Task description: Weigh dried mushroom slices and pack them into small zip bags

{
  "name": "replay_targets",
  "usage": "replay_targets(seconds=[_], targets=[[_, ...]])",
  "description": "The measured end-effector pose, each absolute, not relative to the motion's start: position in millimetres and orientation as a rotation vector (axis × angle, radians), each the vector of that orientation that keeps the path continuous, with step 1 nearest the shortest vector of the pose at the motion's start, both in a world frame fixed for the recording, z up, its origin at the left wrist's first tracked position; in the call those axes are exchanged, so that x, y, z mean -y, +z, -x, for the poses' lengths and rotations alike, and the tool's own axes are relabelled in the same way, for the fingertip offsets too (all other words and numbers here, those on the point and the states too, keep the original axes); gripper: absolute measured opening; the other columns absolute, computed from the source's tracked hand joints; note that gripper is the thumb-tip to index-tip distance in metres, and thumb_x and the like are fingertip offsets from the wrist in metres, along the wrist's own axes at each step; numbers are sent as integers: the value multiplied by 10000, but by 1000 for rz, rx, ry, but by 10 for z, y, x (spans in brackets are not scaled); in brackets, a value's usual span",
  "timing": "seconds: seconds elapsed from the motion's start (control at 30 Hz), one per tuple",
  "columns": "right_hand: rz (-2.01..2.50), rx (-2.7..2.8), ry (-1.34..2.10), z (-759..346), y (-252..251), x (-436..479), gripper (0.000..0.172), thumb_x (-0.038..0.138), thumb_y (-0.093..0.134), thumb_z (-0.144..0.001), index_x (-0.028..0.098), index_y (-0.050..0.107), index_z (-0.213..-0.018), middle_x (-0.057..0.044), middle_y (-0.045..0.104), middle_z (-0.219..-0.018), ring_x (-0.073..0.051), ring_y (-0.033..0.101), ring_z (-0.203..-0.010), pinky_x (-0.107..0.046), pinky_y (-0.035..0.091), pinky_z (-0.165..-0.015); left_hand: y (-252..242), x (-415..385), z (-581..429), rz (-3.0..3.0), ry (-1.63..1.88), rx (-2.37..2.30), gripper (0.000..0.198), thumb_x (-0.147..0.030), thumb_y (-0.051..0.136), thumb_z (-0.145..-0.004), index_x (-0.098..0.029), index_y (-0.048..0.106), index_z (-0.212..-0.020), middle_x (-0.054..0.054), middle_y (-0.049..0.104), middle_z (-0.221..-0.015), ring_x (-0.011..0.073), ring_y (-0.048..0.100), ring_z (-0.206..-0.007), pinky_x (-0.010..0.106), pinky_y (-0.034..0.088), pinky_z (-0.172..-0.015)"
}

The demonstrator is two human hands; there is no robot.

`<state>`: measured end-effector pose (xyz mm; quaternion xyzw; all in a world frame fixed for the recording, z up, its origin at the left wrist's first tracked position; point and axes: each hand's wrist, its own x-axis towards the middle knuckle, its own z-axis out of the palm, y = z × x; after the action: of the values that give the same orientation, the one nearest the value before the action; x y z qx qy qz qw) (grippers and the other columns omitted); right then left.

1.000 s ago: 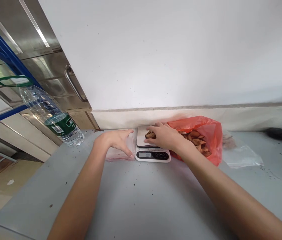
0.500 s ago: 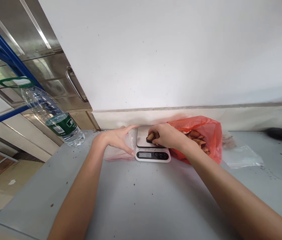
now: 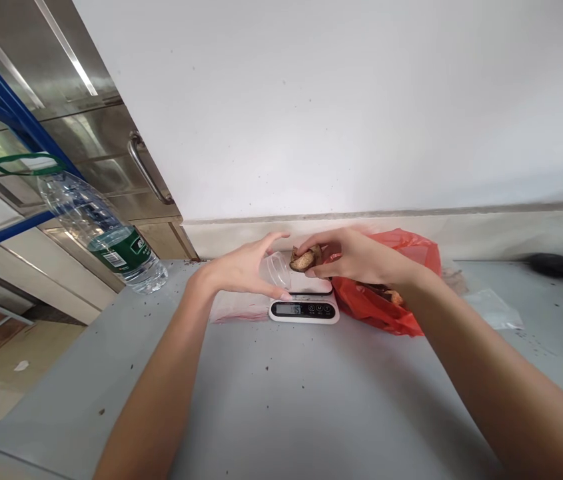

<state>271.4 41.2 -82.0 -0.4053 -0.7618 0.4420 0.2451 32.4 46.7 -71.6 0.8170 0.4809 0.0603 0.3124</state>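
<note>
My right hand (image 3: 356,257) is closed on a few brown dried pieces (image 3: 305,259), held just above the small digital scale (image 3: 304,308). My left hand (image 3: 241,270) grips the mouth of a clear plastic bag (image 3: 275,270) and holds it open beside those pieces, left of the scale. The bag's lower part (image 3: 236,310) lies on the grey table. A red plastic bag (image 3: 386,300) with more brown pieces sits right of the scale, partly behind my right wrist.
A water bottle (image 3: 101,230) with a green label leans at the table's far left corner, by a steel cabinet (image 3: 86,133). Another clear bag (image 3: 491,307) lies right of the red one. A dark object (image 3: 554,265) sits at the far right by the wall. Crumbs dot the table (image 3: 286,400).
My right hand picked the brown pieces up off the scale pan and raised them leftward. My left hand lifted the clear bag's mouth off the table and opened it.
</note>
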Motion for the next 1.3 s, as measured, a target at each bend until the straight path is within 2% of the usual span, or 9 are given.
replay_targets(seconds=[0.27, 0.47, 0.63, 0.73, 0.9, 1.0, 1.13, 1.2, 1.3], targets=[[1037, 2116, 1193, -2639, -800, -385, 376, 298, 700, -744, 202, 719, -1107, -34, 751, -979, -174, 663, -843, -319, 519, -740, -758, -437, -474, -2160, 381, -1210, 1195, -647, 853, -683, -297, 211, -1628, 159, 460, -1574, 375, 404, -1495, 498, 410, -1171], [993, 2101, 1183, -2618, -834, -392, 304, 271, 722, -713, 203, 689, -1008, -29, 719, -977, -189, 664, -851, -344, 543, -777, -808, -469, -483, -2101, 436, -1182, 1154, -579, 878, -693, -265, 236, -1599, 157, 515, -1501, 354, 508, -1383, 471, 456, -1106], [954, 2006, 1217, -2618, -856, -395, 420, 200, 722, -703, 244, 605, -1105, -33, 736, -1018, -210, 718, -906, -347, 577, -753, -831, -483, -486, -2028, 512, -1085, 1090, -508, 895, -688, -292, 269, -1553, 143, 566, -1426, 316, 609, -1227, 475, 473, -1047], [971, 1897, 1154, -2612, -858, -394, 334, 223, 757, -692, 241, 599, -986, -60, 749, -1101, -226, 734, -972, -357, 592, -793, -812, -471, -497, -2001, 551, -1083, 1030, -483, 873, -708, -276, 280, -1523, 112, 639, -1292, 306, 623, -1210, 459, 488, -1027], [990, 1953, 1053, -2640, -839, -398, 216, 409, 715, -805, 214, 671, -888, -68, 773, -967, -238, 726, -944, -390, 568, -856, -765, -448, -470, -1946, 554, -1127, 1031, -523, 855, -722, -278, 256, -1525, 76, 684, -1210, 296, 681, -1121, 446, 538, -966], [1033, 2007, 888, -2676, -846, -416, 183, 369, 637, -862, 211, 701, -925, -80, 768, -1018, -234, 702, -923, -382, 555, -825, -743, -443, -429, -1920, 519, -1189, 1033, -586, 828, -743, -289, 235, -1534, 61, 712, -1135, 307, 711, -1047, 465, 557, -915], [1019, 2128, 639, -2743, -818, -412, 253, 217, 543, -867, 226, 747, -1016, -94, 741, -1124, -240, 675, -989, -390, 553, -855, -673, -421, -379, -1929, 656, -1072, 974, -573, 810, -761, -239, 276, -1504, 95, 713, -1179, 312, 667, -1199, 420, 527, -993], [959, 2181, 612, -2786, -764, -379, 261, 234, 566, -874, 245, 778, -1027, -103, 705, -1201, -248, 669, -1025, -399, 562, -867, -613, -388, -370, -1919, 714, -1052, 965, -609, 801, -763, -238, 291, -1493, 106, 708, -1203, 320, 658, -1218, 418, 512, -1014], [904, 2188, 623, -2857, -657, -305, 210, 367, 658, -882, 265, 803, -993, -106, 639, -1331, -253, 671, -1041, -389, 581, -842, -529, -328, -392, -1823, 749, -999, 1018, -710, 788, -745, -253, 272, -1493, 128, 684, -1274, 345, 651, -1225, 449, 496, -1029]])
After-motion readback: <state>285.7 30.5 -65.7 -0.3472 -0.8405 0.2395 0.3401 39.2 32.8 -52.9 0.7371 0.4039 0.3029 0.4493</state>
